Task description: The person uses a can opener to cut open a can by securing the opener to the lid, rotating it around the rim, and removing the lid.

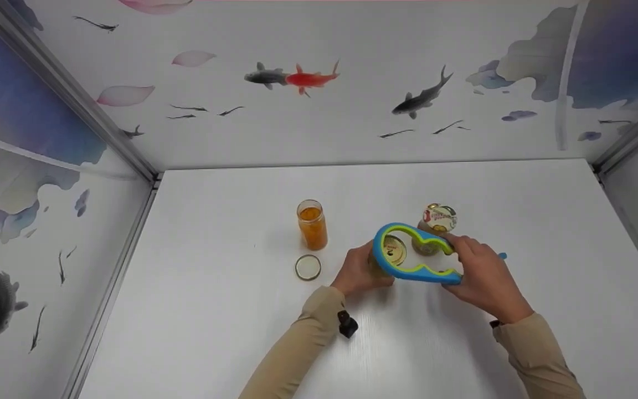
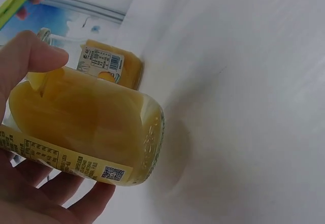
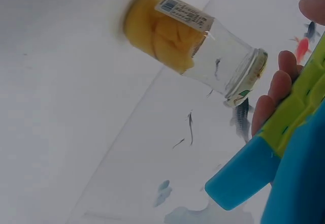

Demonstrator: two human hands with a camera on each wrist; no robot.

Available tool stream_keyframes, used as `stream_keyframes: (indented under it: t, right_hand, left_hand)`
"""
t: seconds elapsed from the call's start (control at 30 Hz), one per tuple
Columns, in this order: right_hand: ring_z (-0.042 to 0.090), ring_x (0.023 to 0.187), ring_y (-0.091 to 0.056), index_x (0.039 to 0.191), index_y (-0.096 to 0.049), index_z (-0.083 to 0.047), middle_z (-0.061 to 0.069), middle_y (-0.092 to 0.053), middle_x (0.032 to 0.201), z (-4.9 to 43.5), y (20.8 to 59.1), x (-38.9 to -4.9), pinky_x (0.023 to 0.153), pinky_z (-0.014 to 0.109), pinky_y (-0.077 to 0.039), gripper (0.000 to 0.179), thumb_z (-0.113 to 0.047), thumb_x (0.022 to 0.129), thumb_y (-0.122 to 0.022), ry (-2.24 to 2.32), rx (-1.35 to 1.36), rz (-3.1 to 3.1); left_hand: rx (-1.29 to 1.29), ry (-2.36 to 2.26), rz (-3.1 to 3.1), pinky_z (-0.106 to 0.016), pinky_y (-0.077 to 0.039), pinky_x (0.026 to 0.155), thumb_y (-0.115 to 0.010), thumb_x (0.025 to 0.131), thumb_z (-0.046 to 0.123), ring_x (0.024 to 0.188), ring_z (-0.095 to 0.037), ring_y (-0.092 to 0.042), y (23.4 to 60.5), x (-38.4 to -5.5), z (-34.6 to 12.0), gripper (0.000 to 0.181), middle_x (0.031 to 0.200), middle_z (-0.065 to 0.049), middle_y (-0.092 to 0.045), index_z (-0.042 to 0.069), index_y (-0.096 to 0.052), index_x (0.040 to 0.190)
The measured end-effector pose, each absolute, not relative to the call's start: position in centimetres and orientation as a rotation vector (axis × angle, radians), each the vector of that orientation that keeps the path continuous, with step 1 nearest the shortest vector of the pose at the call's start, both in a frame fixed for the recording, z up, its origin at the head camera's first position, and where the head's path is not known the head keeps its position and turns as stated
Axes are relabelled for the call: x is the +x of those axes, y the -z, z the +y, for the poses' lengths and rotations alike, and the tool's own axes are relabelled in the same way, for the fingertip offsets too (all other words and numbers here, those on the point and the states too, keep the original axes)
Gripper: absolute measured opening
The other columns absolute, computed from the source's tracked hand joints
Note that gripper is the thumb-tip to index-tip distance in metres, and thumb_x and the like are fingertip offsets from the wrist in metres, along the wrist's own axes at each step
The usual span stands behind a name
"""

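My left hand (image 1: 356,271) grips a glass jar (image 2: 86,117) of yellowish contents, fingers and thumb curled round its side. Its gold lid (image 1: 395,250) is on and shows through the loop of a jar opener. That jar opener (image 1: 427,276), blue outside with a scalloped green lining, is held by its handles in my right hand (image 1: 485,274). Just behind stands a second lidded jar (image 3: 172,31) holding yellow fruit pieces, partly hidden by the opener in the head view. Most of the gripped jar is hidden there by the left hand and opener.
To the left stands an uncovered jar (image 1: 312,227) of orange contents, with a loose round lid (image 1: 308,267) lying in front of it. Printed panels (image 1: 319,127) wall the white table (image 1: 214,310) at the back and sides.
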State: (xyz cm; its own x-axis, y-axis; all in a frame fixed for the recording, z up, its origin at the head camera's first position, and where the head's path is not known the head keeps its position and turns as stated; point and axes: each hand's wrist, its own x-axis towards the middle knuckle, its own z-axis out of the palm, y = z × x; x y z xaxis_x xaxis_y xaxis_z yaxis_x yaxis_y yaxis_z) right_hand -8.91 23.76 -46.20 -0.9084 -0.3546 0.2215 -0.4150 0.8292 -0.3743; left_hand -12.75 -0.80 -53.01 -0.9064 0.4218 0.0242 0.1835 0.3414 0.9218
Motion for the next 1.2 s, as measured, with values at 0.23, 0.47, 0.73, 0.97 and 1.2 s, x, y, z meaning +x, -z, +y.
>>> stream_keyframes:
  t: [0.23, 0.47, 0.73, 0.97, 1.2]
  right_hand:
    - [0.036, 0.104, -0.056, 0.132, -0.047, -0.002, 0.018, -0.058, 0.12, 22.3, 45.4, -9.5, 0.089, 0.055, -0.046, 0.083, -0.013, 0.062, -0.091, -0.609, 0.679, -2.856]
    - [0.035, 0.11, -0.053, 0.135, -0.047, -0.001, 0.018, -0.056, 0.126, 21.5, 45.4, -9.9, 0.091, 0.055, -0.044, 0.085, -0.012, 0.062, -0.09, -0.589, 0.714, -2.892]
    - [0.035, 0.113, -0.052, 0.13, -0.049, 0.001, 0.02, -0.055, 0.125, 20.4, 45.3, -9.9, 0.093, 0.056, -0.043, 0.082, -0.015, 0.061, -0.091, -0.54, 0.773, -2.858]
    - [0.038, 0.121, -0.049, 0.127, -0.052, 0.001, 0.022, -0.051, 0.133, 20.0, 45.3, -9.8, 0.091, 0.056, -0.044, 0.079, -0.014, 0.061, -0.091, -0.534, 0.813, -2.83]
    - [0.037, 0.116, -0.053, 0.126, -0.052, 0.001, 0.02, -0.057, 0.126, 19.6, 44.9, -9.9, 0.092, 0.056, -0.044, 0.078, -0.015, 0.061, -0.091, -0.463, 0.845, -2.866]
  left_hand:
    - [0.644, -1.814, 2.227, -0.028, -0.039, 0.102, -0.083, 0.071, 0.003, 0.114, -0.01, -0.055, 53.2, -12.1, -0.3, 0.066, 0.124, -0.003, -0.063, 0.002, -0.054, 0.131]
    - [0.733, -1.695, 2.277, -0.026, -0.036, 0.104, -0.082, 0.076, 0.006, 0.119, -0.009, -0.051, 52.7, -12.2, 0.1, 0.066, 0.129, -0.004, -0.059, 0.002, -0.05, 0.134]
    - [0.815, -1.701, 2.293, -0.025, -0.037, 0.102, -0.081, 0.077, 0.003, 0.119, -0.01, -0.054, 52.7, -11.9, 0.5, 0.066, 0.13, -0.007, -0.06, 0.001, -0.049, 0.134]
    - [0.791, -1.694, 2.316, -0.025, -0.037, 0.102, -0.081, 0.077, 0.008, 0.12, -0.01, -0.053, 52.5, -11.2, 0.6, 0.068, 0.131, -0.004, -0.059, 0.003, -0.049, 0.137]
    - [0.755, -1.714, 2.335, -0.026, -0.037, 0.102, -0.079, 0.077, 0.007, 0.12, -0.009, -0.052, 52.7, -10.6, 0.6, 0.068, 0.132, -0.004, -0.058, 0.003, -0.048, 0.137]
